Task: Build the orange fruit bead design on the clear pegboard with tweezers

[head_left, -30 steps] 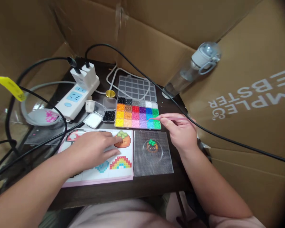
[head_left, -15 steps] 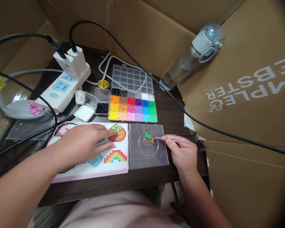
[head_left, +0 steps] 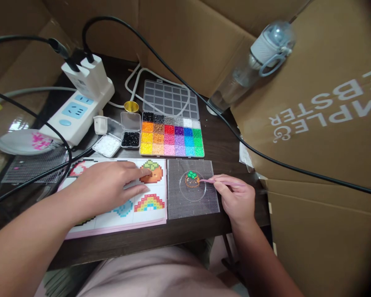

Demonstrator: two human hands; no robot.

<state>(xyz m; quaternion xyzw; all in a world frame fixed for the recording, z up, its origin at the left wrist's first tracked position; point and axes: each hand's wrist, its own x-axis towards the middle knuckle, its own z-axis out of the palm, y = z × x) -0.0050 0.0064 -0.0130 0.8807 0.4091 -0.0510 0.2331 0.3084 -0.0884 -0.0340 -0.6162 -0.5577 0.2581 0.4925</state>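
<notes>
My left hand (head_left: 109, 185) lies flat on a pattern sheet (head_left: 117, 206), its forefinger pointing at the orange fruit picture (head_left: 153, 173). My right hand (head_left: 236, 198) pinches pink tweezers (head_left: 218, 181), whose tip reaches the small orange-and-green bead figure (head_left: 192, 179) on the clear square pegboard (head_left: 193, 194). Behind the board stands an open bead box (head_left: 171, 138) with many coloured compartments and its clear lid folded back.
A white power strip (head_left: 77, 111) with plugs and black cables is at the back left. Small boxes of white beads (head_left: 106, 145) and black beads (head_left: 130, 139) sit beside it. A clear water bottle (head_left: 250, 62) leans against cardboard walls. Another pegboard (head_left: 31, 169) lies left.
My right hand carried the tweezers from the green bead compartment down to the bead figure on the pegboard. The left hand stayed on the sheet. The view shifted slightly.
</notes>
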